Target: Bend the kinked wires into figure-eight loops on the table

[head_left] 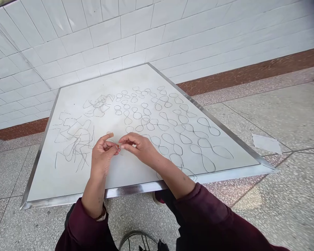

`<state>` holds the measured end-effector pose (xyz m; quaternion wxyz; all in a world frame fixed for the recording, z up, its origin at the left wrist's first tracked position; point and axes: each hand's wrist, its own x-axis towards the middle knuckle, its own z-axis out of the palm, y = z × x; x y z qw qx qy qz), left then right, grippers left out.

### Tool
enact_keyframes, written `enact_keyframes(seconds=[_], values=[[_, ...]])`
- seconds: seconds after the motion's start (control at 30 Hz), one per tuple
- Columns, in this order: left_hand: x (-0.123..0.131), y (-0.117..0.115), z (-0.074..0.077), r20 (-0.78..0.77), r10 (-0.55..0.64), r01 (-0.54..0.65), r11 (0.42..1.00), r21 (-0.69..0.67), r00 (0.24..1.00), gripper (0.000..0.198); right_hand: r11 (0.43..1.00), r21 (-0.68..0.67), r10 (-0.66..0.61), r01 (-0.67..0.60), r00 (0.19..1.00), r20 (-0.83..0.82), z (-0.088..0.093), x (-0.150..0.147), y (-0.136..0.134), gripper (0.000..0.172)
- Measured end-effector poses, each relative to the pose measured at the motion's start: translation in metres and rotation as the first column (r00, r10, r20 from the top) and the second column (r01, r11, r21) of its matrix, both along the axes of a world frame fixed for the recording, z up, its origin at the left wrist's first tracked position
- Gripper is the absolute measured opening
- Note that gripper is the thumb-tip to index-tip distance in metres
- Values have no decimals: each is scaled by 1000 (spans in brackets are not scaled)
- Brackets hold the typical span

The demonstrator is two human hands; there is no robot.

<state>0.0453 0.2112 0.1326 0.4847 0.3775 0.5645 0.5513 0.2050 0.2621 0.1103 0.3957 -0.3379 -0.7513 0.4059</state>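
Observation:
My left hand (104,152) and my right hand (140,145) meet above the near part of the white table. Both hands are closed in a pinch, fingertips almost touching, on what looks like a thin wire, mostly hidden by the fingers. To their right and beyond them lie several dark wires bent into figure-eight loops (208,127), small ones farther back and larger ones nearer. Left of my left hand is a loose spread of bent wire pieces (77,137). Behind it sits a smaller tangle of wires (101,101).
The white table (60,181) has a raised metal edge (136,190) and stands near a tiled wall (136,42). A round metal stool frame (138,235) is below me. White paper (266,143) lies on the speckled floor to the right.

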Motion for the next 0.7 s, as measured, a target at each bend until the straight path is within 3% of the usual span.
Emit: enact_keyframes(seconds=[0.13,0.33,0.7], values=[[4,-1,-1,45,102,-104,994,44,994,49,985,171,-55,31,989,136,-3,-5,-7,43],[3,0,-3,-1,122,-122,992,19,993,48,929,369,-97,19,977,192,-14,-7,-7,29],[-3,-1,1,72,-59,60,998,-10,996,54,935,354,-62,4,986,153,-19,-2,-3,24]])
